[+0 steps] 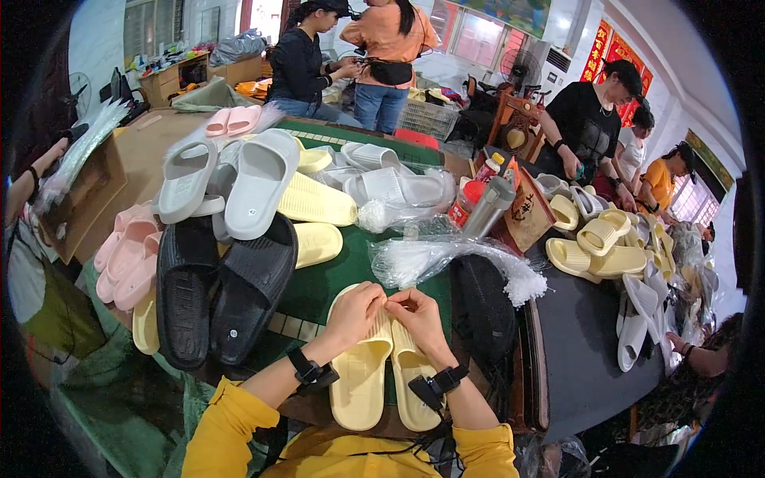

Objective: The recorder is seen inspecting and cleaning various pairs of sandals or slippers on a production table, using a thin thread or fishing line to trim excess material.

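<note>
A pair of pale yellow slide slippers [361,386] lies side by side in front of me, soles down, heels toward my body. My left hand [358,309] is closed over the strap of the left slipper. Beside it, my right hand [417,315] rests at the strap of the right slipper, thumb and fingertips pinched together. The fingertips of both hands meet between the two straps; whatever they pinch is too small or hidden to make out. Just beyond the hands lies a clear plastic bag [414,259] with a bundle of thin white plastic fasteners.
Black slippers [253,279], grey slippers [259,187] and pink slippers [131,255] are heaped at the left on the green table top [362,247]. A grey flask [490,203] and a red-lidded jar [467,203] stand beyond. Several people work around, some at the dark table [578,342] with more slippers.
</note>
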Demonstrator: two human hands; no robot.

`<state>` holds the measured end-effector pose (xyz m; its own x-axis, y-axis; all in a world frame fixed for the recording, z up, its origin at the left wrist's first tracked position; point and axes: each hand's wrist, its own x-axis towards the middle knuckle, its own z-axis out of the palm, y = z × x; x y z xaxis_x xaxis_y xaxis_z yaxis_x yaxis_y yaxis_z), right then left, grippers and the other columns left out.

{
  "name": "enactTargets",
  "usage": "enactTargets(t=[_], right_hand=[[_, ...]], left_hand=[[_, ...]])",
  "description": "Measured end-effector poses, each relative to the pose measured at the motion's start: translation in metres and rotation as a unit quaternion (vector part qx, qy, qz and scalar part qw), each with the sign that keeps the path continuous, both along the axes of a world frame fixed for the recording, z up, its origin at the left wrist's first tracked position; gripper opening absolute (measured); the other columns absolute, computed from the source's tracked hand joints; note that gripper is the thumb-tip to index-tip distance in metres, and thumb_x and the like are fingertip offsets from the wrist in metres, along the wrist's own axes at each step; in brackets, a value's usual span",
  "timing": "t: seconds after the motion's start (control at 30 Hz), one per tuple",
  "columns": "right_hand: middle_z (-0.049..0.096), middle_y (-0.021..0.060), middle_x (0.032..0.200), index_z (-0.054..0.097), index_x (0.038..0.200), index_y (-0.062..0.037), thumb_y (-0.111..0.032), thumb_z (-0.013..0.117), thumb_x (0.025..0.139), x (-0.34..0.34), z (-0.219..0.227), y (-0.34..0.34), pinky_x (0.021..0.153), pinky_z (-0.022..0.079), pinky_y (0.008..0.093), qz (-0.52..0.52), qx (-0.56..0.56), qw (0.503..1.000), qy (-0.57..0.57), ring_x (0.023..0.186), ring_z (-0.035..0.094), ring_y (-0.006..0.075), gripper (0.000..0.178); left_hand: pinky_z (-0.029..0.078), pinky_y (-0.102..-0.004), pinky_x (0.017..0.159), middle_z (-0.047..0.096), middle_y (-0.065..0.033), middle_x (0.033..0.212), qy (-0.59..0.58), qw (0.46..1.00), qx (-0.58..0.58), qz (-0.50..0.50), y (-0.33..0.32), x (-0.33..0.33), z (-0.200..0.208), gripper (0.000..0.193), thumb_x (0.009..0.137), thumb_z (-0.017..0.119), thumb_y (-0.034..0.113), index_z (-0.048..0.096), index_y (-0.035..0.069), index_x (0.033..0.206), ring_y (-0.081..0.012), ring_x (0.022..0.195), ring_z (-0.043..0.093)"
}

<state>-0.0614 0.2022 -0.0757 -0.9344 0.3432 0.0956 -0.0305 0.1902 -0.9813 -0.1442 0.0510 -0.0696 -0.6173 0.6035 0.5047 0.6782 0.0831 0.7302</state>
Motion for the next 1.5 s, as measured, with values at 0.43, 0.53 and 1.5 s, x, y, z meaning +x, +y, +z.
enactTargets(t=[0.43,0.53,1.5], right_hand=[[0.07,0.0052,0.09,0.068,0.097,-0.0003,-0.01,0.068,0.09,-0.003,-0.004,0.009,0.074,0.052,0.0238,-0.068,-0.178,0.979,0.071,0.079,0.064,0.0107,0.012],[0.067,0.0008,0.088,0.068,0.094,-0.0027,-0.01,0.069,0.09,-0.001,0.004,0.009,0.073,0.05,0.0231,-0.079,-0.072,0.99,0.089,0.079,0.062,0.0084,0.009],[0.062,0.0195,0.12,0.053,0.129,0.0031,-0.013,0.071,0.074,0.431,0.085,0.352,0.091,0.05,0.0382,-0.616,0.332,0.693,-0.175,0.11,0.061,0.0303,0.06]], left_hand=[[0.047,-0.0429,0.083,0.053,-0.0164,0.111,0.082,0.996,-0.044,0.005,-0.052,0.058,0.033,0.027,0.085,0.063,0.003,0.06,0.001,0.113,-0.0361,0.097,0.057],[0.048,-0.0435,0.082,0.057,-0.0168,0.104,0.121,0.989,-0.082,-0.022,-0.073,0.094,0.034,0.023,0.079,0.068,0.006,0.064,0.003,0.102,-0.0359,0.095,0.057],[0.039,-0.0506,0.101,0.058,-0.0203,0.123,0.121,0.945,-0.289,-0.088,-0.082,0.095,0.039,0.036,0.095,0.058,0.022,0.055,0.005,0.127,-0.0418,0.117,0.049]])
